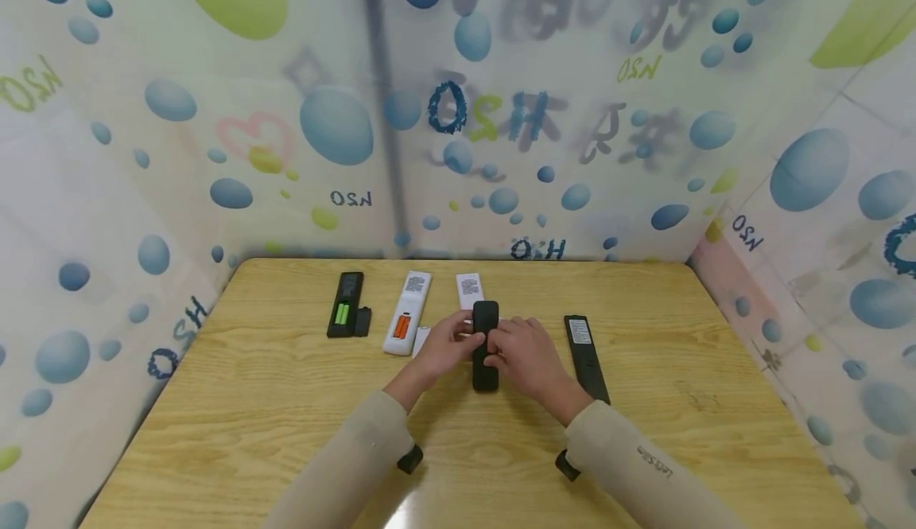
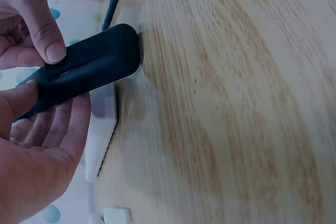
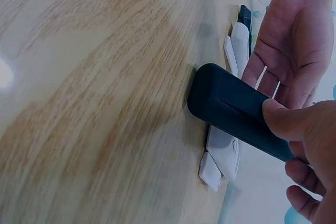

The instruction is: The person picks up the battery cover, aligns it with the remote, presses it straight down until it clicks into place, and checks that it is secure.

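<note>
Between both hands is a black remote control (image 1: 485, 348), tilted so its lower end comes close over the table. The left hand (image 1: 445, 344) holds it from the side, thumb on one face and fingers behind. On the other side, the right hand (image 1: 528, 356) grips it, with its thumb (image 3: 286, 121) pressed on the back and its other fingers curled. A battery cover (image 3: 244, 100) is outlined on that back, and a dark slit shows along its edge in the left wrist view. A white remote (image 1: 469, 289) with a label lies behind, partly hidden by the hands.
To the left lie a black remote (image 1: 347, 298) with green batteries, its cover (image 1: 362, 322) beside it, and a white remote (image 1: 409, 310) with orange batteries. Another labelled black remote (image 1: 585, 354) lies right, near the right forearm. Patterned walls border the wooden table (image 1: 236, 402).
</note>
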Tool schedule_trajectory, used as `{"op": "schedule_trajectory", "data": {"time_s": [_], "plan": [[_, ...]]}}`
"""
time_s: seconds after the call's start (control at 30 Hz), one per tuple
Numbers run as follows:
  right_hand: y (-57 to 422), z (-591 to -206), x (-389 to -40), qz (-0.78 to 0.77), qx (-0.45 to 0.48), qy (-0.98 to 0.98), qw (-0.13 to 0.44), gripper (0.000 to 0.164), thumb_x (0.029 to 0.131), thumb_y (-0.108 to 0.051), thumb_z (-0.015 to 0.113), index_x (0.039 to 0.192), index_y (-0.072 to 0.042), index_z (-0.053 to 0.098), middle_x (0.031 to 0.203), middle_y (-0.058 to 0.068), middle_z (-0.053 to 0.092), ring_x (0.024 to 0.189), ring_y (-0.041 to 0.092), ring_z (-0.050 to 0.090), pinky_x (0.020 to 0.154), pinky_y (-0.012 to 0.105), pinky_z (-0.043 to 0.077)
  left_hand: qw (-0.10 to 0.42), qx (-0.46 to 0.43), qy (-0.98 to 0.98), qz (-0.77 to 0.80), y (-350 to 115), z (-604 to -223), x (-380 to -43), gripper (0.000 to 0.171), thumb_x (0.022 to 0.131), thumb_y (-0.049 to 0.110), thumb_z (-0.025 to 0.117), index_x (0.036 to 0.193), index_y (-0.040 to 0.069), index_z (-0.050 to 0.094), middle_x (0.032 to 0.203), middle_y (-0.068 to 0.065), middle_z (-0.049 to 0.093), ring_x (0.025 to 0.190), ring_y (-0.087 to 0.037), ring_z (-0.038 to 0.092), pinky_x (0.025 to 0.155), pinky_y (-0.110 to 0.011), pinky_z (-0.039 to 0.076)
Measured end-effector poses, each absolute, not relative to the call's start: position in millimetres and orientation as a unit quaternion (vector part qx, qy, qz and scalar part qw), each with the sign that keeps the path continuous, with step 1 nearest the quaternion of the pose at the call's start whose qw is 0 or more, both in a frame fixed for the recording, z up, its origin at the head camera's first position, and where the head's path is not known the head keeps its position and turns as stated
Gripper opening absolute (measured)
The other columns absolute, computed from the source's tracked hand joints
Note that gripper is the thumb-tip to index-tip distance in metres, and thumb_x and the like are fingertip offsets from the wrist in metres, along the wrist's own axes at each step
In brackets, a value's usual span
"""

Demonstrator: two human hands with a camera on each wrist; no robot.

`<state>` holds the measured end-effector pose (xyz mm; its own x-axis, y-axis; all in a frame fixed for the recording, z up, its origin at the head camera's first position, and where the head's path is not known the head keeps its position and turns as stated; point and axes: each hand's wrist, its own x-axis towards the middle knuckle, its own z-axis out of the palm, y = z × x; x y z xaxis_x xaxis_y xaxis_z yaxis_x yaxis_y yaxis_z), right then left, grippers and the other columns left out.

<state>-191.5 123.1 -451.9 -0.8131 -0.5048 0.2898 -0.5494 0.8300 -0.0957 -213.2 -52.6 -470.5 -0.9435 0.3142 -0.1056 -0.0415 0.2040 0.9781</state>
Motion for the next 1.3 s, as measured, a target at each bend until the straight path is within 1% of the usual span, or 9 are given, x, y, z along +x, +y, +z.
{"op": "schedule_trajectory", "data": {"time_s": [0.2,0.27,0.37,0.5,0.63,0.73,0.87,1.03,1.3], "plan": [[123.2,-453.6,-191.9,0.083,0.264,-0.951,0.138,0.024,0.077,-0.035,0.082,0.076,-0.020,0.063,0.073,-0.008,0.056,0.073,0.012,0.050,0.070,0.029,0.041,0.149,0.080,0.762,0.626,-52.0,-469.8,-213.1,0.039,0.098,0.014,0.058,0.136,0.012,0.053,0.124,-0.019,0.063,0.109,-0.029,0.064,0.083,-0.038,0.060],[124.8,-451.5,-191.4,0.086,0.255,-0.954,0.134,0.024,0.078,-0.037,0.081,0.076,-0.020,0.064,0.074,-0.007,0.057,0.074,0.014,0.051,0.071,0.030,0.042,0.148,0.081,0.762,0.625,-52.3,-470.3,-213.5,0.040,0.098,0.014,0.058,0.137,0.012,0.052,0.123,-0.020,0.063,0.108,-0.029,0.064,0.083,-0.038,0.060],[129.0,-448.8,-191.3,0.077,0.231,-0.962,0.126,0.025,0.080,-0.041,0.078,0.077,-0.020,0.064,0.076,-0.006,0.058,0.077,0.016,0.053,0.076,0.034,0.045,0.146,0.084,0.763,0.624,-52.5,-470.6,-214.2,0.041,0.098,0.014,0.058,0.138,0.010,0.051,0.123,-0.021,0.063,0.106,-0.029,0.065,0.083,-0.038,0.060],[135.2,-449.6,-192.5,0.042,0.213,-0.968,0.123,0.028,0.083,-0.048,0.073,0.087,-0.020,0.069,0.086,-0.004,0.064,0.086,0.018,0.057,0.085,0.039,0.049,0.142,0.085,0.767,0.620,-52.0,-470.8,-214.2,0.042,0.098,0.014,0.059,0.139,0.010,0.050,0.122,-0.021,0.063,0.105,-0.028,0.065,0.082,-0.038,0.060],[138.7,-454.8,-193.5,0.009,0.221,-0.968,0.119,0.040,0.086,-0.054,0.067,0.103,-0.018,0.073,0.098,0.000,0.068,0.094,0.021,0.059,0.089,0.041,0.048,0.140,0.079,0.763,0.626,-50.9,-471.7,-214.3,0.042,0.097,0.013,0.059,0.138,0.009,0.051,0.122,-0.021,0.064,0.104,-0.028,0.065,0.082,-0.038,0.060],[139.0,-458.1,-193.7,-0.010,0.227,-0.967,0.115,0.045,0.087,-0.057,0.062,0.107,-0.019,0.073,0.104,0.001,0.069,0.097,0.021,0.059,0.090,0.042,0.047,0.137,0.076,0.758,0.633,-50.0,-472.8,-214.8,0.042,0.097,0.013,0.060,0.138,0.008,0.052,0.121,-0.022,0.064,0.103,-0.028,0.065,0.082,-0.039,0.060],[137.4,-459.0,-192.5,-0.019,0.226,-0.968,0.106,0.047,0.089,-0.058,0.059,0.109,-0.018,0.072,0.107,0.001,0.069,0.099,0.021,0.059,0.094,0.042,0.047,0.133,0.080,0.759,0.633,-49.7,-474.4,-214.6,0.043,0.097,0.013,0.059,0.139,0.007,0.050,0.121,-0.023,0.064,0.102,-0.028,0.065,0.080,-0.040,0.060],[135.5,-457.0,-190.3,-0.007,0.221,-0.971,0.088,0.046,0.089,-0.057,0.059,0.110,-0.017,0.072,0.107,0.000,0.069,0.099,0.021,0.058,0.098,0.043,0.046,0.134,0.084,0.762,0.628,-50.6,-477.2,-213.9,0.044,0.097,0.014,0.059,0.139,0.006,0.050,0.122,-0.023,0.063,0.103,-0.029,0.065,0.078,-0.039,0.061],[134.0,-455.9,-191.0,0.021,0.217,-0.972,0.086,0.045,0.087,-0.055,0.063,0.107,-0.016,0.074,0.100,0.000,0.070,0.094,0.021,0.058,0.095,0.043,0.046,0.133,0.085,0.762,0.628,-50.9,-477.3,-213.3,0.045,0.098,0.013,0.059,0.141,0.006,0.049,0.122,-0.025,0.063,0.102,-0.030,0.065,0.078,-0.041,0.061]]}}
